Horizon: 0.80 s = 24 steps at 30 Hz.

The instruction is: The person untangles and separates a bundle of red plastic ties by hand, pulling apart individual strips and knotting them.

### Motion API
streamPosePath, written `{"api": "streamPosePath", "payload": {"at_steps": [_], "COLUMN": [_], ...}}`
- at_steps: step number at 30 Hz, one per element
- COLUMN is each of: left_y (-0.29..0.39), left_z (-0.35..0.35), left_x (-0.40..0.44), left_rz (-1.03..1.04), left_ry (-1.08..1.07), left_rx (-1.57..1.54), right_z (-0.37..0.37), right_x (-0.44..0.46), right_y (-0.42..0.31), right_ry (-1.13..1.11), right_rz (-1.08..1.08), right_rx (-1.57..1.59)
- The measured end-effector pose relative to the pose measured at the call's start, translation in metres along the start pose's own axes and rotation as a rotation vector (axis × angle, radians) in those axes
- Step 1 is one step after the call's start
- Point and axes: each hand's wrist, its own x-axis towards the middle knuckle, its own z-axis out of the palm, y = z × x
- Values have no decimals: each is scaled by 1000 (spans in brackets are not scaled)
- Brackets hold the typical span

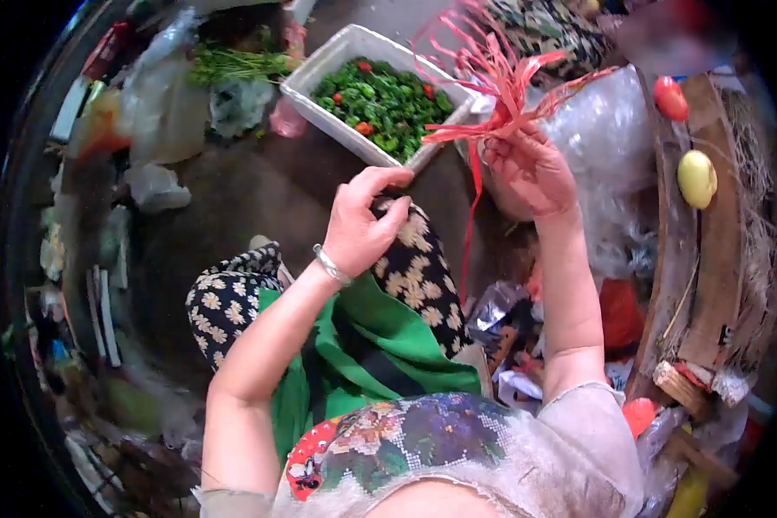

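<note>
Right of upper centre, the right hand [529, 170] pinches red strips [511, 91]. Mid-frame, the left hand [363, 220] curls, thumb and fingers slightly apart, near the tub [340, 134] of greens [380, 105].

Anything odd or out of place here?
Mostly litter: crumpled silvery wrapping and clear plastic lie loose around the person. Also, one long strand dangles below the right hand, apart from the red strips fanning upward.
</note>
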Motion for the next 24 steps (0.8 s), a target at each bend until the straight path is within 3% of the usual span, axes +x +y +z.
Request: {"api": "streamPosePath", "payload": {"at_steps": [1,3,5,8,11,13,15,17,19,21,24], "left_y": [-4,1,15,9,7,-17,-29,-30,-47,-59,-58], "left_z": [-12,-38,-65,-93,-125,-144,-158,-164,-177,-183,-179], "left_x": [0,7,20,34,42,45,44,44,42,45,49], "left_rz": [-103,-90,-135,-115,-70,-125,-89,-269,-324,-326,-295], "left_ry": [-30,-29,-34,122,238,387,430,531,481,281,333], "left_rx": [-82,-97,-208,-558,-588,-699,-595,-621,-597,-529,-565], "right_z": [22,62,84,152,192,205,201,198,198,199,191], "right_x": [11,34,63,89,122,137,152,150,151,152,157], "right_y": [-2,3,25,61,104,138,168,179,182,179,177], "right_ry": [-32,-147,-219,-252,-296,-292,-253,-182,-205,-168,-127], "right_rz": [4,31,37,87,128,159,210,276,323,327,320], "right_rx": [-9,-294,-390,-525,-566,-501,-366,-365,-460,-544,-533]}}
